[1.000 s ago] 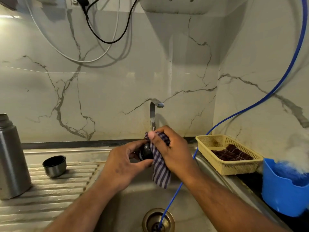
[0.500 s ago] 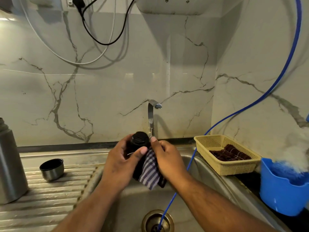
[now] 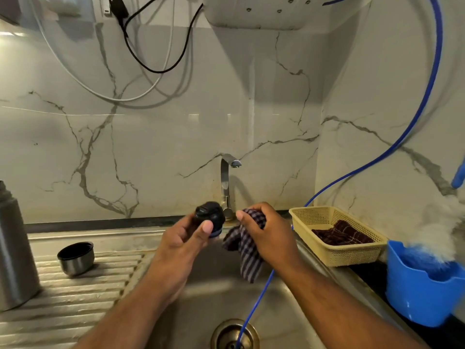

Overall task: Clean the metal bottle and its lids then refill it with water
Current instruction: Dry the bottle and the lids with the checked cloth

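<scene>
— Over the sink [image 3: 216, 293], just in front of the tap [image 3: 226, 182], which of your hands has the stopper?
— Your left hand [image 3: 181, 238]. Its fingers are curled round the black inner lid [image 3: 210, 216], and your thumb is pressed on the near side.
— And your right hand [image 3: 269, 238]?
— It is bunched round the checked cloth [image 3: 245, 255], and one end of the cloth hangs down toward the basin. Cloth and lid are just beside each other, with a narrow gap between them.
— Where is the rest of your flask?
— The metal bottle [image 3: 12, 248] stands upright at your far left on the ribbed drainboard [image 3: 75, 298], partly cut off by the edge of view. The steel cup lid [image 3: 75, 258] sits mouth-up on the same drainboard, near the bottle and well apart from your hands.
— What lies on your right?
— A blue hose [image 3: 256, 306] comes down along the wall, passes behind your right wrist and ends in the drain [image 3: 235, 335]. A yellow basket [image 3: 327, 258] holding a dark cloth [image 3: 342, 234] sits at the sink's edge. A blue tub [image 3: 422, 298] is just beside it.
</scene>
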A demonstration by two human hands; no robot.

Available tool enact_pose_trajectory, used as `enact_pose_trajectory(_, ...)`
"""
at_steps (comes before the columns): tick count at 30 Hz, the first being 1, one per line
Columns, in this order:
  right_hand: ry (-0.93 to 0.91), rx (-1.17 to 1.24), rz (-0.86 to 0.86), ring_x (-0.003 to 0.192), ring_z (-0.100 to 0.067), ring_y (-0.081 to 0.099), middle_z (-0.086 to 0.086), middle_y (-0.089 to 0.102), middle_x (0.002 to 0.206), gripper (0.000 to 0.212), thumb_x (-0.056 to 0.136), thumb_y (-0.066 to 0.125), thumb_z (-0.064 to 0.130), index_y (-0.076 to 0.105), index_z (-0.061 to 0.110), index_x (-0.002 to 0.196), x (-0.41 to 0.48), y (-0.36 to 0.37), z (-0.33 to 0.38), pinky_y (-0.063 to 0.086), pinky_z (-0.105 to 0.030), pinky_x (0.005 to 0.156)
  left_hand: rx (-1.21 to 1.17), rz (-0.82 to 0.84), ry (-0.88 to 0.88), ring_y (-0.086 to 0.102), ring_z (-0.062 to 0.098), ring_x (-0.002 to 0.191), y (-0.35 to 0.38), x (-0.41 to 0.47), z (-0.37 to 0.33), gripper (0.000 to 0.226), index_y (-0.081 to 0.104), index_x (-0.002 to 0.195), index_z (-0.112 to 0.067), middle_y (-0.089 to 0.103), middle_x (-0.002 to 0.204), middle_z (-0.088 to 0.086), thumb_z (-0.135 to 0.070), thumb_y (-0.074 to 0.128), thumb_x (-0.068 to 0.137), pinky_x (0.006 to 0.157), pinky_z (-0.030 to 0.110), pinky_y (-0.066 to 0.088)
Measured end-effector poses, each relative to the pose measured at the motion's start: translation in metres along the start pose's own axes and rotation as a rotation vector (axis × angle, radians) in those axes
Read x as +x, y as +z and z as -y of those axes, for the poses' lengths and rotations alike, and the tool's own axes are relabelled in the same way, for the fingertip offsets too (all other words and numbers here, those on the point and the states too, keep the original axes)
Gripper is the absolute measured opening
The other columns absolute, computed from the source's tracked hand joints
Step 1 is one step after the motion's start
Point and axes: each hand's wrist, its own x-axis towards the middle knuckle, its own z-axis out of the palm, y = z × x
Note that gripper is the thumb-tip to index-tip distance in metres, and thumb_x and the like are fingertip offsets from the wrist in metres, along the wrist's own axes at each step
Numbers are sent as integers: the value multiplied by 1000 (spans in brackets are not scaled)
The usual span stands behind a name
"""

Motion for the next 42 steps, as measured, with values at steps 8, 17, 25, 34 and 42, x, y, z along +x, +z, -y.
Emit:
enact_pose_trajectory(8, 114, 143, -286, 105, -13, 57, 8, 59, 120, 37, 91, 72, 41, 53, 33, 122, 33, -51, -16, 50, -24, 82, 248, -33, -76, 65, -12, 94, 0, 2, 23, 48, 64, 117, -36, 75, 105, -12, -44, 81, 73, 81, 13, 47)
enact_pose_trajectory(17, 55, -593, -405, 121, -30, 49, -10, 55, 133, 67, 88, 71, 12, 38, 26, 145, 46, -96, -63, 48, -44, 96, 257, 16, -101, 68, 2, 104, -2, 7, 42, 53, 64, 123, -33, 75, 111, -11, -44, 82, 74, 84, 18, 48)
enact_pose_trajectory(25, 349, -894, -102, 123, -31, 46, -13, 52, 133, 51, 93, 68, 28, 51, 20, 140, 45, -94, -89, 43, -46, 104, 256, 13, -93, 69, 1, 101, 1, 7, 43, 58, 65, 121, -32, 76, 108, -12, -50, 81, 67, 84, 19, 49)
enact_pose_trajectory(34, -157, -568, -330, 121, -26, 46, -7, 59, 126, 31, 94, 65, 24, 65, 17, 124, 39, -73, -34, 46, -38, 100, 272, -28, -79, 64, 2, 107, -2, 7, 38, 50, 61, 123, -39, 70, 114, -14, -44, 81, 77, 82, 15, 47)
enact_pose_trajectory(42, -337, -325, 273, 132, -7, 39, 11, 43, 142, 56, 95, 57, 57, 42, 38, 146, -25, 22, 31, 40, -28, 106, 310, -90, 28, 71, 8, 100, -12, 5, 26, 49, 64, 125, -20, 74, 109, -5, -10, 83, 81, 85, 21, 58)
